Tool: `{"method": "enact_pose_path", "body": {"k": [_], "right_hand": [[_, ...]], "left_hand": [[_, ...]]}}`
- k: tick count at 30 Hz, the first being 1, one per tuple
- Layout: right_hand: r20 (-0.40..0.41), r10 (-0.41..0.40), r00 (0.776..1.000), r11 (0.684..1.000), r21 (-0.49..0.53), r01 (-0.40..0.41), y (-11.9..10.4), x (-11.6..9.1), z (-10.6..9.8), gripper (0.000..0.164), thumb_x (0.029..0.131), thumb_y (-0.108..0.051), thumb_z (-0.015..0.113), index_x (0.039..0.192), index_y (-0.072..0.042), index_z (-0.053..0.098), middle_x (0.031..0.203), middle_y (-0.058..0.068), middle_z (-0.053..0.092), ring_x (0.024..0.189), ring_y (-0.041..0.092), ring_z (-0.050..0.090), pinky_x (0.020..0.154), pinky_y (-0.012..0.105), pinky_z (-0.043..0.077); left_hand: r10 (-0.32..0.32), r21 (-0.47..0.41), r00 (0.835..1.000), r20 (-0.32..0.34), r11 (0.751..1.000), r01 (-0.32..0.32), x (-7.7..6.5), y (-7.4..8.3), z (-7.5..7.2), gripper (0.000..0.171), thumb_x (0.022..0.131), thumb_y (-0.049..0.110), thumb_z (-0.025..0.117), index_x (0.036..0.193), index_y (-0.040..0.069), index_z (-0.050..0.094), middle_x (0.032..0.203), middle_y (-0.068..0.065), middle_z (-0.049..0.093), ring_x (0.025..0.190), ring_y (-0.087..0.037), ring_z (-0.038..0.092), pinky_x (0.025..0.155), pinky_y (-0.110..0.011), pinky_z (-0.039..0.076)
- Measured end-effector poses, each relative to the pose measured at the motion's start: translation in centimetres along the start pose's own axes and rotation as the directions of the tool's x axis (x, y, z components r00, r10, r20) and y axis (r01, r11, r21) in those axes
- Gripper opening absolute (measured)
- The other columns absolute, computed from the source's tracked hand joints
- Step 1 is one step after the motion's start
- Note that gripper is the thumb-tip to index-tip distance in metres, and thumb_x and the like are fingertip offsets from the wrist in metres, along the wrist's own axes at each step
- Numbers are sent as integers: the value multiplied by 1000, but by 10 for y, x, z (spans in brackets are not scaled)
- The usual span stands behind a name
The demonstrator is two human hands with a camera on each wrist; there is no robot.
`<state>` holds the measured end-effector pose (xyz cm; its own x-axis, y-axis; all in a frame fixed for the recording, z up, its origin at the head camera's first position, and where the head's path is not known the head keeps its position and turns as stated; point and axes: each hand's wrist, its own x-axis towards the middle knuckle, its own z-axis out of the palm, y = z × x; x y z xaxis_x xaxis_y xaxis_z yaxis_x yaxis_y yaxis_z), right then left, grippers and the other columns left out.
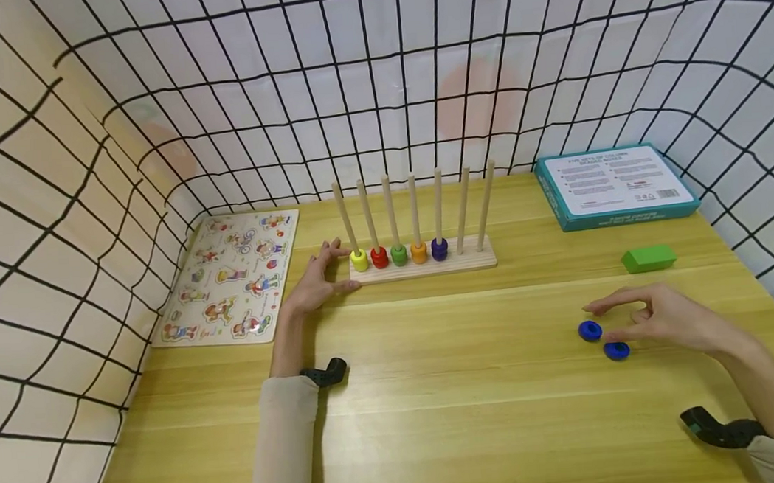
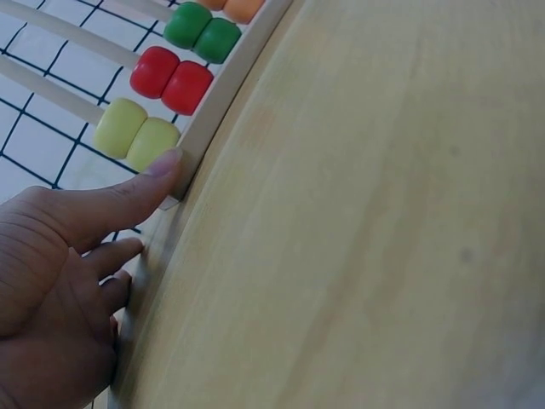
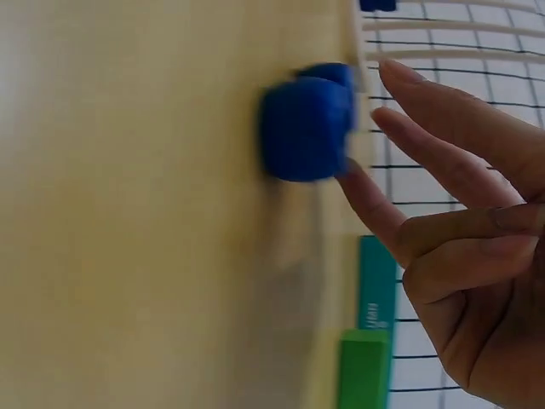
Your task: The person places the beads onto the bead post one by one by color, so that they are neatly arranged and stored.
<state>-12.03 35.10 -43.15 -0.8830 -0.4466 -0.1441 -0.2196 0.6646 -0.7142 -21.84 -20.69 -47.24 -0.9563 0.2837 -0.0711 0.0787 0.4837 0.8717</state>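
On the table stands a wooden bead stand [image 1: 422, 267] with several upright pegs. From left to right, stacked beads in yellow [image 1: 358, 260], red [image 1: 379, 257], green [image 1: 398, 255], orange [image 1: 419, 252] and dark purple [image 1: 439, 249] sit on its pegs; the two rightmost pegs are bare. My left hand [image 1: 316, 284] holds the stand's left end, thumb at the front edge beside the yellow beads [image 2: 153, 143]. My right hand [image 1: 674, 318] hovers with fingers and thumb apart at two loose blue beads, one farther [image 1: 590, 331] and one nearer [image 1: 616, 351]. Its fingertips are close to them, holding neither.
A picture puzzle board [image 1: 226, 277] lies at the left. At the back right is a teal box [image 1: 623, 183], with a green block [image 1: 649, 259] in front of it. Black wire mesh [image 1: 384, 86] rises behind the table and along both sides.
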Motion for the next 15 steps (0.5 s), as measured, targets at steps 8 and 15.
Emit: {"method": "enact_pose_path", "body": {"k": [8, 15], "right_hand": [[10, 51, 999, 998, -23, -51, 3, 8, 14, 31, 89, -27, 82, 119, -21, 78, 123, 10, 74, 87, 0, 55, 61, 20, 39], [-24, 19, 1000, 999, -31, -20, -6, 17, 18, 30, 87, -26, 84, 116, -17, 78, 120, 14, 75, 56, 3, 39, 46, 23, 32]], "left_hand": [[-8, -3, 1000, 8, 1000, 8, -2, 8, 1, 69, 90, 3, 77, 150, -2, 43, 174, -18, 9, 163, -32, -10, 131, -50, -18], [-14, -22, 1000, 18, 1000, 14, -15, 36, -2, 65, 90, 0, 75, 147, -5, 45, 173, -23, 12, 163, -36, -8, 132, -52, -15]]}}
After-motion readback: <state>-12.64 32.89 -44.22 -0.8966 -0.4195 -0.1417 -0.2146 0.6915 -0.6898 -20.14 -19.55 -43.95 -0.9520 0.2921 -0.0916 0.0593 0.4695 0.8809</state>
